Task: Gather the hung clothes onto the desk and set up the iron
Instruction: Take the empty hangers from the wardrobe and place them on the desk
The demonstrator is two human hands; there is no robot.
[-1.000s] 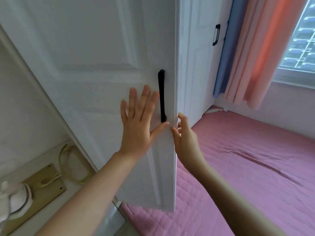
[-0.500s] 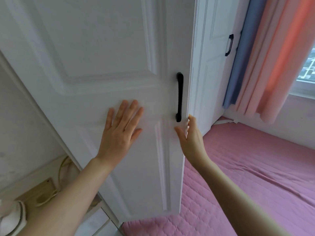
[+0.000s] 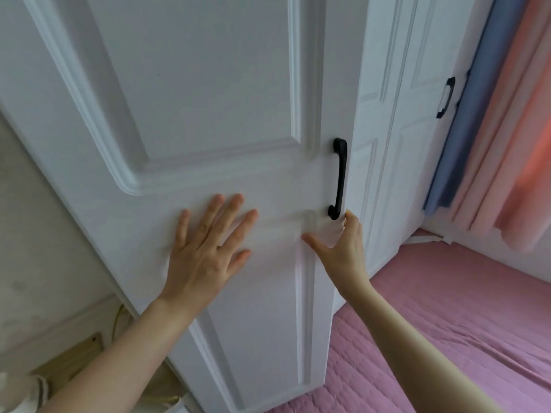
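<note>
A: How much of the job looks done?

B: Very little, by my reading. No clothes are in sight anywhere, hung or gathered. The view is filled by a white wardrobe door [image 3: 208, 99] standing swung out from its frame, and if the clothes hang behind it, they are hidden.

A: What are the hands doing?

B: The left hand [image 3: 205, 248] lies flat on the door's face with its fingers straight and spread, grasping nothing. The right hand [image 3: 343, 242] is at the door's free edge, just below the black handle [image 3: 340, 180], with its thumb spread across the face. I cannot tell whether its fingers curl round the edge.

A: And the iron?

B: I cannot pick it out. At the near left a tan corner of the counter [image 3: 74, 354] shows with a yellowish cable [image 3: 117, 320] above it. A white shape [image 3: 18, 391] at the very corner is too blurred to name.

A: So what is left?

B: As far as I can judge, all of it: gathering the clothes onto the counter, then setting up the iron. The pink bed [image 3: 447, 323] to the right holds no garments either.
</note>
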